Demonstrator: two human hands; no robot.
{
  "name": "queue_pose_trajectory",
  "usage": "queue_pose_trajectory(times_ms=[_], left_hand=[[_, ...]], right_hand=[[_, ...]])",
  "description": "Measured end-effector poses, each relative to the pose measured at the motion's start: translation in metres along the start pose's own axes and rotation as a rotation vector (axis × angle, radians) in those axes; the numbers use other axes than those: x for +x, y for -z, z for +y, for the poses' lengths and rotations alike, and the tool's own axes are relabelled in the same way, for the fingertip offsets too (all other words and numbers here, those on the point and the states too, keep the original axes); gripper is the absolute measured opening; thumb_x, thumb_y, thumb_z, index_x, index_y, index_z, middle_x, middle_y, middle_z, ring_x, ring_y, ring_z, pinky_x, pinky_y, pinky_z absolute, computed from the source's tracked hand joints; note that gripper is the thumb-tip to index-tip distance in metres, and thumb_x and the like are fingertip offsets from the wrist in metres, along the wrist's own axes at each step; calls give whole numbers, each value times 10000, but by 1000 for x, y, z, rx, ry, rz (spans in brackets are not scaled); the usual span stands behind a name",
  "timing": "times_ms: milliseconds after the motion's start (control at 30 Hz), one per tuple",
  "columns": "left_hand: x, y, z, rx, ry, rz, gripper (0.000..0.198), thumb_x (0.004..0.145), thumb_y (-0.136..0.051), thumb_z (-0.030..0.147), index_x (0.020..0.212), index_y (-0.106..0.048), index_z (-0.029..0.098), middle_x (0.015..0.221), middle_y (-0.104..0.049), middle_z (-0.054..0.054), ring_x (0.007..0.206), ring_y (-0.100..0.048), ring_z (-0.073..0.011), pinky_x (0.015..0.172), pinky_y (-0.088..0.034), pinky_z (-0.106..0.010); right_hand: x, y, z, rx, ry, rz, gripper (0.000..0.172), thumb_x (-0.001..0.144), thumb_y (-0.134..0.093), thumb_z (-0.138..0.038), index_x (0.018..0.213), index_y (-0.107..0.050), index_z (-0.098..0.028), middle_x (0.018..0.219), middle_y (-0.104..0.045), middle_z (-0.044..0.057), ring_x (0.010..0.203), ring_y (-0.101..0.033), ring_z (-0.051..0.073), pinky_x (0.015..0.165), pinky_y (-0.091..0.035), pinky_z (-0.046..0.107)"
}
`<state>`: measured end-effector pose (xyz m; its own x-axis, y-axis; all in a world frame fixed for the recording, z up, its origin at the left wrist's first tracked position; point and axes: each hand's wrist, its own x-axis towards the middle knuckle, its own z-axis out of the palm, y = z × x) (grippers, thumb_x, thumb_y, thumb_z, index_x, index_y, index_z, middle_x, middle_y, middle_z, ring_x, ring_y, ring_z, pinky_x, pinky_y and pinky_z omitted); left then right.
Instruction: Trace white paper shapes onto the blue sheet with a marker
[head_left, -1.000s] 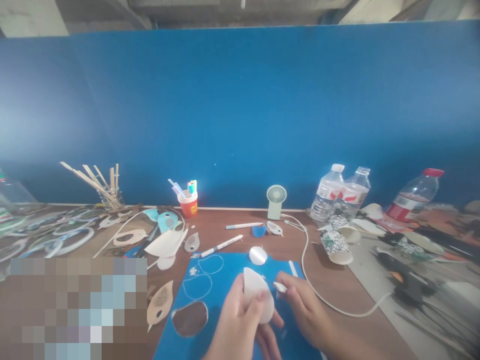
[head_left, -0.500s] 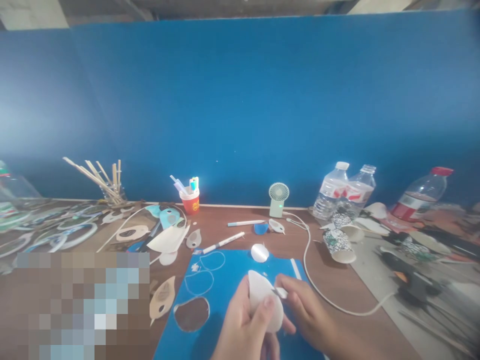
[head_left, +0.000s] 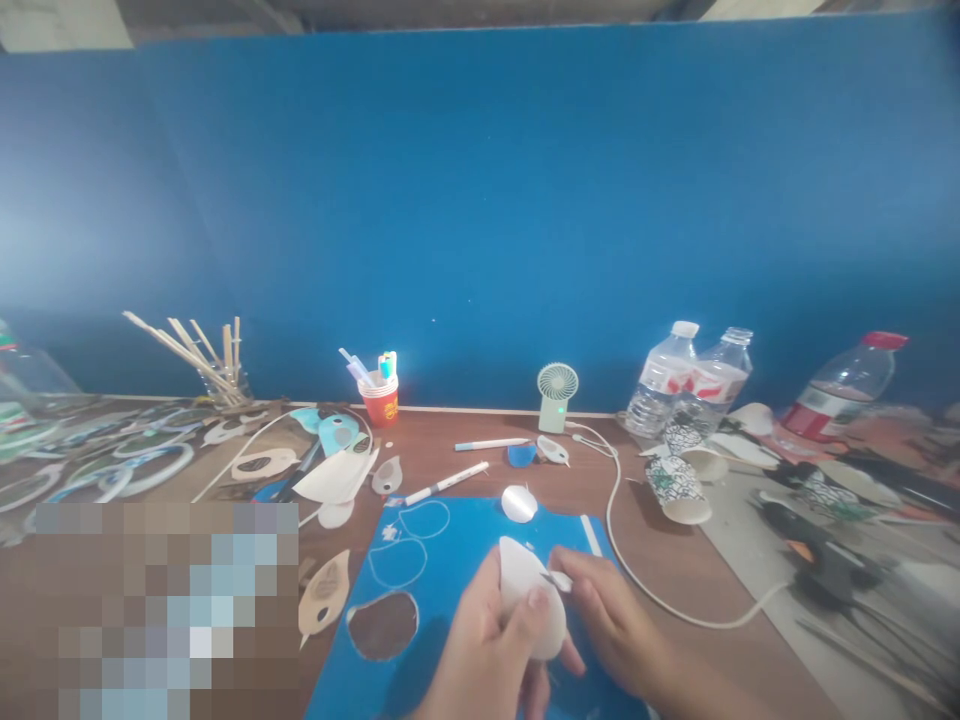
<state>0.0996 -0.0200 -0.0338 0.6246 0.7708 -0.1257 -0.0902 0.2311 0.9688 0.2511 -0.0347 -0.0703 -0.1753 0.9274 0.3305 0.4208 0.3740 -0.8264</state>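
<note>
My left hand (head_left: 491, 640) pinches a curved white piece of card (head_left: 525, 590), thumb flat on its face and fingers behind. Close at its right edge, my right hand (head_left: 611, 615) is closed round a small white tool with a dark pointed tip (head_left: 557, 580). The tip touches or overlaps the card; its exact kind is too small to tell. Both hands are over a blue sheet (head_left: 442, 610) with drawn outlines and an oval hole on its left side. Beyond the card lies a white rounded cutout (head_left: 519, 503).
A white marker (head_left: 446, 483), a blue cutout (head_left: 521, 456) and a mini fan (head_left: 556, 395) stand or lie behind. The fan's white cable (head_left: 615, 520) curves round the right. Bottles (head_left: 664, 380) and patterned paper cups (head_left: 679, 490) are at right; leaf-shaped cutouts (head_left: 326, 592) at left.
The white card and my left hand have shifted very slightly. The pointed tool remains at the card's right edge; little else differs beyond a tiny shift of the view.
</note>
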Motion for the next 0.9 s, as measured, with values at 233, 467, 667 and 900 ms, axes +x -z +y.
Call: queue_pose_trajectory(times_ms=[233, 467, 667, 900], left_hand=[[-1, 1, 2, -77, -41, -12, 379, 774, -458, 537, 844, -420, 166, 586, -602, -7, 269, -349, -18, 276, -145, -133], [1, 1, 0, -53, -48, -23, 368, 785, -448, 530, 848, -400, 171, 590, -602, -9, 266, -339, -11, 272, -136, -125], [1, 2, -4, -24, -70, -48, 368, 806, -407, 533, 872, -371, 172, 598, -601, -10, 271, -316, -1, 264, -140, -112], [1, 4, -5, -17, -92, -45, 357, 814, -404, 523, 863, -380, 170, 602, -603, -17, 272, -309, 0, 263, -134, -118]], right_hand=[[0, 0, 0, 11, -24, 0, 508, 841, -138, -598, 633, -380, -203, 433, -437, -24, 498, -430, 144, 535, -318, 257], [0, 0, 1, -15, -10, 8, 507, 845, -137, -591, 631, -379, -200, 467, -433, -22, 518, -421, 140, 536, -321, 249], [1, 0, 0, -34, -7, 30, 513, 836, -139, -606, 621, -366, -200, 462, -423, -26, 510, -403, 136, 525, -301, 245], [0, 0, 1, -31, -14, 33, 525, 831, -137, -612, 630, -389, -198, 487, -442, -18, 528, -409, 140, 538, -302, 246]])
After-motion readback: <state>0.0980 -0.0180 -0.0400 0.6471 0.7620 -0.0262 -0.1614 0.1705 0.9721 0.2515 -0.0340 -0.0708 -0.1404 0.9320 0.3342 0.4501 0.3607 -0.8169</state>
